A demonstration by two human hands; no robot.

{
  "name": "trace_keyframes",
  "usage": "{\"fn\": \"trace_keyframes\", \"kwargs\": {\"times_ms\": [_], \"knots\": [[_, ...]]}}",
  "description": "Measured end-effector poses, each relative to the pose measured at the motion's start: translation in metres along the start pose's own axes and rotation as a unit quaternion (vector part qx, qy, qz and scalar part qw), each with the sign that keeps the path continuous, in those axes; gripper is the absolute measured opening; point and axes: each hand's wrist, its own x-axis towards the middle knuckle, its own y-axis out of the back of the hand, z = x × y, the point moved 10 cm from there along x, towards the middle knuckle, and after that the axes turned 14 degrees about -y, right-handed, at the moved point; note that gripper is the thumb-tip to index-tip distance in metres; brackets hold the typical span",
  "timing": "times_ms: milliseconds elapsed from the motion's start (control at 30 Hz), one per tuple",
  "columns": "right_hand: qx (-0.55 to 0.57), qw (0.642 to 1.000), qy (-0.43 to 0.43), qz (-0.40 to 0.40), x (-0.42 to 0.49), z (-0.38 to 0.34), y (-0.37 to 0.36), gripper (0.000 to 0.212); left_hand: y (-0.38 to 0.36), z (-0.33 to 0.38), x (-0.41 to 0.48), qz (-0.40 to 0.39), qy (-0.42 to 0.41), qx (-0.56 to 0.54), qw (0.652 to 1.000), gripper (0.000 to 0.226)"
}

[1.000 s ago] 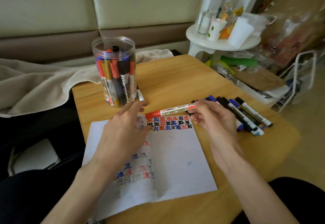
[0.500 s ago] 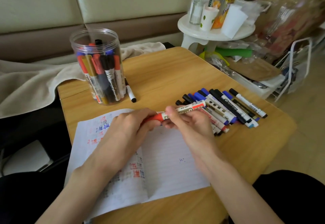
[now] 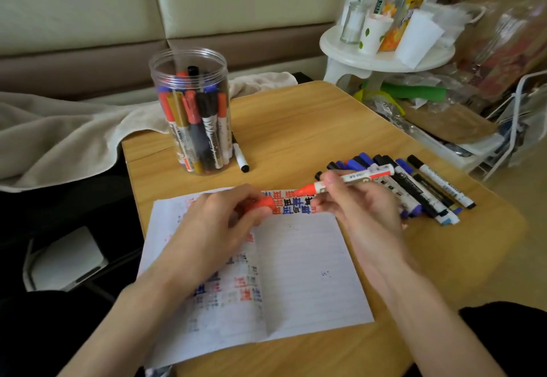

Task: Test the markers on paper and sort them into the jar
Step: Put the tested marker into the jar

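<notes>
My right hand (image 3: 358,208) grips a red marker (image 3: 352,179) by its white barrel, its bare red tip pointing left over the paper (image 3: 307,273). My left hand (image 3: 219,228) pinches the marker's red cap (image 3: 257,206), which is off and a short way left of the tip. The lined paper carries rows of red, blue and black test marks along its top edge and left half. A clear plastic jar (image 3: 192,110) with several markers upright in it stands at the table's back left. A pile of several capped markers (image 3: 414,187) lies to the right of my right hand.
One black-capped marker (image 3: 239,154) lies loose beside the jar. The wooden table (image 3: 310,128) has rounded corners. A beige blanket (image 3: 59,131) drapes the sofa at left. A white stool (image 3: 384,57) with cups and bottles, and bags of clutter, stand at right.
My left hand took hold of the red cap and pulled it off the marker; the cap and tip are now apart. The head camera shifted, moving the jar rightward in view.
</notes>
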Motion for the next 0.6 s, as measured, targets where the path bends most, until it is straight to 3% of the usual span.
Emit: {"fn": "trace_keyframes", "kwargs": {"times_ms": [133,233,600], "knots": [[-0.039,0.999,0.001,0.035,-0.002,0.011,-0.007,0.027,0.0,-0.007,-0.011,-0.032,-0.022,0.062,0.997,0.01],[-0.051,0.998,0.005,0.026,-0.003,0.009,-0.015,0.024,0.001,-0.02,-0.018,-0.037,0.015,0.058,0.998,0.015],[-0.142,0.987,0.055,0.051,0.007,0.027,-0.048,0.021,0.019,-0.037,-0.03,0.021,0.086,0.034,0.995,0.016]]}}
